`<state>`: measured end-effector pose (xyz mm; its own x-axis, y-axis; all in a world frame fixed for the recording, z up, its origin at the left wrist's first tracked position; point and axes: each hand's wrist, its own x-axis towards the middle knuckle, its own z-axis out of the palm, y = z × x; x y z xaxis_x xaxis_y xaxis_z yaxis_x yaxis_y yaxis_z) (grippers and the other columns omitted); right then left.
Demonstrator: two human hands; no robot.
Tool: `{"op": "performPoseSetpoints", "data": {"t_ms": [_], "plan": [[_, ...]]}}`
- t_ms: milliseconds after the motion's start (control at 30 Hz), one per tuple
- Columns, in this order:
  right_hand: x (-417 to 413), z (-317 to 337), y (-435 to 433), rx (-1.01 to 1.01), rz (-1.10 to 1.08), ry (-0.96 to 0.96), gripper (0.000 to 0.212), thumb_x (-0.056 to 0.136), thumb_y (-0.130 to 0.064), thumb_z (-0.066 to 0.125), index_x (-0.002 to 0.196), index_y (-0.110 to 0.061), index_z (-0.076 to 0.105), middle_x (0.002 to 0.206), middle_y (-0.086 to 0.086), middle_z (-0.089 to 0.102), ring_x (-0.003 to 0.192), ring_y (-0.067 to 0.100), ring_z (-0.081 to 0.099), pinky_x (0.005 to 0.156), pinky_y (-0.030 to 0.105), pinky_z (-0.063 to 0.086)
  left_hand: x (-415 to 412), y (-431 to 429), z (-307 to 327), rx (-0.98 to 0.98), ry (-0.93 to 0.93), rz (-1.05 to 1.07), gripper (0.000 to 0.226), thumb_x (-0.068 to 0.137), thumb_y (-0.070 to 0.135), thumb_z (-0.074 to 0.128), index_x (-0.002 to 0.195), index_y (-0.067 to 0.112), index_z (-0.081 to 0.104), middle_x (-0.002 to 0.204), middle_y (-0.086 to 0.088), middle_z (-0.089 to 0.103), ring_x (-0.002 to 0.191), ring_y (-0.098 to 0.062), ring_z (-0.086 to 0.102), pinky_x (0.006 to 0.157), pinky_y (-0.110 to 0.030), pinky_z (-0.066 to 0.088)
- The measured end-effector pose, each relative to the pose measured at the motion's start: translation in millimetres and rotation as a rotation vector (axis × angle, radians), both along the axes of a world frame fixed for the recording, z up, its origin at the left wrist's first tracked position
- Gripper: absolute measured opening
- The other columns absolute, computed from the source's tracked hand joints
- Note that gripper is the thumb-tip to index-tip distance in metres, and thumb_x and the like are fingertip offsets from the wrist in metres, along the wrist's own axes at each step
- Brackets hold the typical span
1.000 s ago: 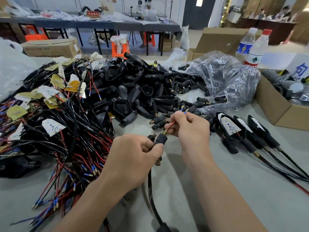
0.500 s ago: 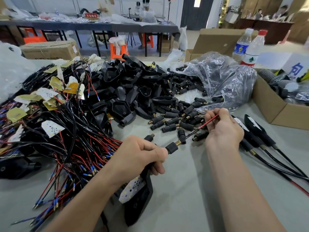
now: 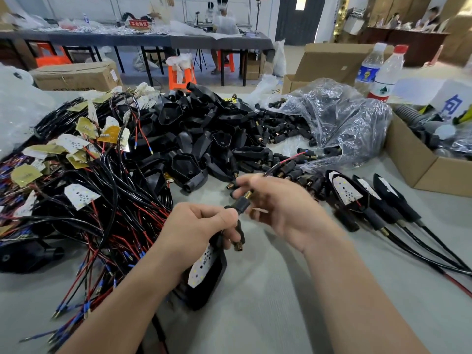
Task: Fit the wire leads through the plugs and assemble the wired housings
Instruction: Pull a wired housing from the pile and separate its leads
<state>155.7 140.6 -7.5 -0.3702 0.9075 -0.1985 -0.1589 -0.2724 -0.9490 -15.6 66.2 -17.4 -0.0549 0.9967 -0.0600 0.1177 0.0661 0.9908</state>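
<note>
The person's left hand [image 3: 201,226] has its fingers curled tight around a black plug [image 3: 241,204]. The plug's brass threaded tip pokes out past the thumb, toward the other hand. A second plug [image 3: 239,238] hangs just under those fingers, and below the palm dangles a black housing [image 3: 207,282] with its white LED board [image 3: 203,261] facing up, close above the grey worktop [image 3: 268,302].

The right hand [image 3: 283,210] sits just beyond the brass tip. Its fingers [image 3: 245,186] are bent and blurred, and as far as I can see they pinch the thin red-and-black wire lead [image 3: 286,160], which rises up and away from them.

Beyond both sets of fingers is a heap of empty housings [image 3: 194,129], with loose plugs [image 3: 283,129] spilling from a crumpled plastic bag [image 3: 337,118]. Out past the left fingers sprawls a tangle of wires [image 3: 102,205] and boards. Out past the right fingers lie three wired housings [image 3: 350,195] side by side, cables trailing. Farther that way stand a cardboard box [image 3: 413,169] and two bottles [image 3: 385,75].
</note>
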Motion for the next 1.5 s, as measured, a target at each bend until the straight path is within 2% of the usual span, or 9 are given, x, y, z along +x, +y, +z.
{"op": "performPoseSetpoints", "data": {"t_ms": [100, 233, 333, 433, 667, 933, 1033, 1167, 1500], "plan": [[-7, 0, -6, 0.098, 0.130, 0.002, 0.019, 0.102, -0.014, 0.055, 0.093, -0.009, 0.072, 0.085, 0.009, 0.072, 0.061, 0.015, 0.053, 0.058, 0.022, 0.046, 3, 1, -2, 0.059, -0.010, 0.055, 0.023, 0.091, 0.019, 0.073, 0.070, 0.015, 0.082, 0.071, -0.013, 0.076, 0.055, -0.016, 0.062, 0.060, -0.021, 0.054], [-3, 0, 1, 0.112, -0.084, 0.091, 0.026, 0.102, -0.012, 0.057, 0.081, -0.008, 0.071, 0.076, 0.015, 0.068, 0.051, 0.013, 0.052, 0.049, 0.020, 0.045, -1, 1, -3, -0.033, -0.108, 0.057, 0.034, 0.080, 0.044, 0.071, 0.104, 0.021, 0.080, 0.094, -0.008, 0.080, 0.075, -0.017, 0.071, 0.077, -0.031, 0.059], [3, 0, 8, 0.045, -0.290, 0.189, 0.021, 0.102, -0.012, 0.057, 0.085, -0.003, 0.067, 0.071, 0.011, 0.066, 0.049, 0.014, 0.051, 0.045, 0.021, 0.043, -7, 2, -1, -0.142, -0.246, -0.038, 0.041, 0.082, 0.027, 0.080, 0.121, 0.020, 0.072, 0.105, -0.015, 0.078, 0.086, -0.026, 0.074, 0.071, -0.038, 0.061], [9, 2, 12, 0.010, -0.400, 0.228, 0.018, 0.102, -0.011, 0.058, 0.088, -0.003, 0.065, 0.075, 0.013, 0.067, 0.049, 0.015, 0.051, 0.045, 0.021, 0.041, -9, 3, -1, -0.126, -0.345, 0.038, 0.031, 0.096, 0.008, 0.062, 0.126, 0.015, 0.060, 0.103, -0.022, 0.076, 0.085, -0.029, 0.076, 0.059, -0.035, 0.061], [5, -3, 11, 0.000, -0.240, 0.257, 0.010, 0.099, -0.009, 0.061, 0.092, -0.005, 0.067, 0.075, 0.008, 0.071, 0.057, 0.014, 0.063, 0.053, 0.021, 0.053, -8, 1, -6, 0.109, -0.094, 0.214, 0.032, 0.102, -0.003, 0.056, 0.082, 0.021, 0.060, 0.084, -0.004, 0.070, 0.071, -0.022, 0.075, 0.058, -0.027, 0.060], [0, -9, 6, -0.009, 0.016, 0.344, 0.031, 0.095, 0.012, 0.052, 0.094, -0.015, 0.068, 0.101, 0.011, 0.076, 0.089, 0.019, 0.072, 0.086, 0.035, 0.060, -6, 0, -5, 0.254, -0.002, 0.313, 0.010, 0.094, 0.026, 0.064, 0.085, 0.026, 0.065, 0.092, 0.007, 0.073, 0.088, -0.020, 0.066, 0.086, -0.043, 0.053], [-7, -10, 1, -0.032, 0.046, 0.389, 0.032, 0.095, 0.012, 0.052, 0.091, -0.015, 0.069, 0.104, 0.011, 0.076, 0.094, 0.021, 0.072, 0.085, 0.039, 0.061, -6, -2, -3, 0.275, -0.056, 0.319, 0.016, 0.089, 0.038, 0.060, 0.085, 0.024, 0.065, 0.092, 0.005, 0.071, 0.090, -0.020, 0.065, 0.093, -0.054, 0.051], [-22, -9, -11, -0.003, 0.143, 0.356, 0.036, 0.096, 0.012, 0.052, 0.086, -0.016, 0.071, 0.110, 0.012, 0.075, 0.101, 0.022, 0.072, 0.079, 0.037, 0.062, -5, -2, -3, 0.306, -0.040, 0.303, 0.019, 0.083, 0.040, 0.060, 0.077, 0.022, 0.061, 0.117, 0.008, 0.074, 0.112, -0.016, 0.068, 0.103, -0.051, 0.050], [-23, -4, -12, -0.026, 0.105, 0.383, 0.039, 0.094, 0.014, 0.051, 0.079, -0.016, 0.072, 0.101, 0.013, 0.075, 0.091, 0.022, 0.074, 0.073, 0.031, 0.061, -4, 2, -8, 0.323, -0.044, 0.334, 0.014, 0.081, 0.028, 0.059, 0.069, 0.024, 0.064, 0.121, 0.017, 0.072, 0.118, -0.003, 0.064, 0.099, -0.038, 0.046]]}}
